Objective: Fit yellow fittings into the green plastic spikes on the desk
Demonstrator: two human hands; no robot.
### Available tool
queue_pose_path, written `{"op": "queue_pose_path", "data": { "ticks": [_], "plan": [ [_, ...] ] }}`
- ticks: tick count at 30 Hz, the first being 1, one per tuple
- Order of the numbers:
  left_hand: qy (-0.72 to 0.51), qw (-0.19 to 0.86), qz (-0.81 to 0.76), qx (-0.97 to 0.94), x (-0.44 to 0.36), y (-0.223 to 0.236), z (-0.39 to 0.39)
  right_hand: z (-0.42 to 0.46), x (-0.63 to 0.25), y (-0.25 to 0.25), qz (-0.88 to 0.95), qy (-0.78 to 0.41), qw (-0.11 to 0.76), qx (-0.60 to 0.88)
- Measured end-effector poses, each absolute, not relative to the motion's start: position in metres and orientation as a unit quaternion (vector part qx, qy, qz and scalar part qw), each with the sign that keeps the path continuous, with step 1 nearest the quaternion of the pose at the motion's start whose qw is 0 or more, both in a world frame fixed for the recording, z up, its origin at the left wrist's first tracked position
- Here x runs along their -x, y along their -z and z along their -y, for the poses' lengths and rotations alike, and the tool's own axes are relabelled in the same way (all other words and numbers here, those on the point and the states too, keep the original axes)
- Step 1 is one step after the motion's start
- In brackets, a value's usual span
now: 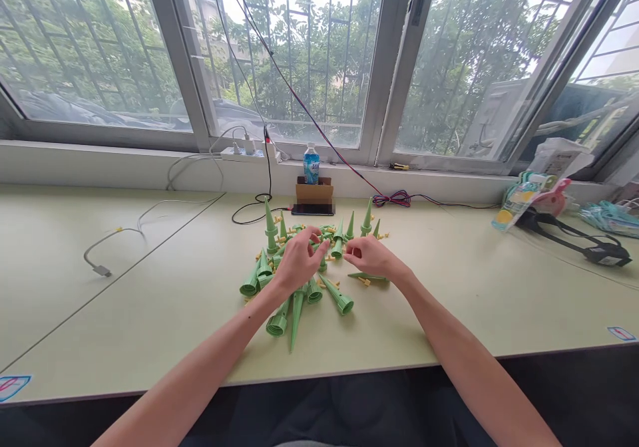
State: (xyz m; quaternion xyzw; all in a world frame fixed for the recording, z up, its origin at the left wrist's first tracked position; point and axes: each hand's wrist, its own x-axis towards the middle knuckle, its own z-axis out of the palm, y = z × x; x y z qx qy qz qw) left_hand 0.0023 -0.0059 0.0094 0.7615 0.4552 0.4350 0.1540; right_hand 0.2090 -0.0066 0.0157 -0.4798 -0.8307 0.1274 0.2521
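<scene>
Both forearms reach in from the near edge of the table [429, 314], angled inward so that the hands face each other over the pile of green spikes [315, 291]. The left hand [298, 255] is held back-up above the pile's middle, wrist bent slightly, fingers loosely curled toward the right, thumb extended; whether it grips anything cannot be told. The right hand [373, 255] sits at the pile's right side, knuckles up, fingers folded inward toward the left; their grip is likewise indeterminable. One green spike shows in the gap between the hands, and another lies flat just to the near side of the right hand, beside a yellow fitting [365, 281]. The hands do not touch each other.
</scene>
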Motion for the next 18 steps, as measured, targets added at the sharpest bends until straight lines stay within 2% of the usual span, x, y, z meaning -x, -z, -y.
{"op": "queue_pose_path", "data": {
  "ticks": [18],
  "plan": [
    [-0.452,0.144,-0.469,-0.745,-0.003,-0.014,0.010,0.006,-0.227,-0.026,0.846,-0.234,0.141,0.457]
  ]
}}
